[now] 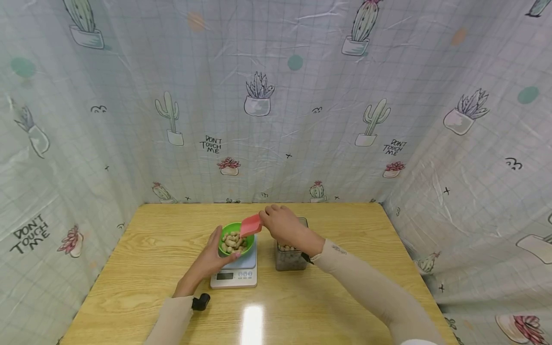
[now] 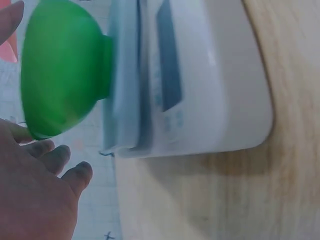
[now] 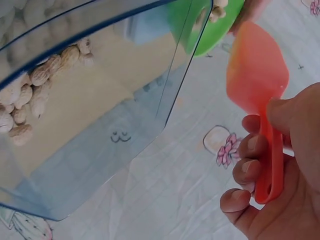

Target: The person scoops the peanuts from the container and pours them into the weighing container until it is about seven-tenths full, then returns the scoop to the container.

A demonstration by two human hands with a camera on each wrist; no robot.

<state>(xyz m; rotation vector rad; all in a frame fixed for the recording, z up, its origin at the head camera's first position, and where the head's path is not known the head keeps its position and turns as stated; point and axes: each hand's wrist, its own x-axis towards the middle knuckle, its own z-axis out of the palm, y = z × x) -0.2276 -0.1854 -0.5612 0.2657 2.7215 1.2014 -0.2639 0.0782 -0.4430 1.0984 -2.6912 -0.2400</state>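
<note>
A green bowl (image 1: 224, 227) with peanuts (image 1: 234, 243) in it stands on a white kitchen scale (image 1: 233, 281). My left hand (image 1: 211, 258) holds the bowl from its left side, thumb at the near rim and forefinger at the far left. In the left wrist view the other fingers (image 2: 55, 157) hang beside the bowl. My right hand (image 1: 282, 225) grips a red scoop (image 3: 257, 70) by its handle. The scoop's head is tilted over the bowl's right rim; its inside is hard to see. Below the right hand is a clear plastic container (image 1: 291, 262) holding peanuts (image 3: 42, 75).
The things stand on a wooden table (image 1: 164, 239), with the container just right of the scale. A curtain (image 1: 276, 143) printed with cacti hangs behind the table and along both sides. The scale's display (image 1: 224, 276) faces the near edge.
</note>
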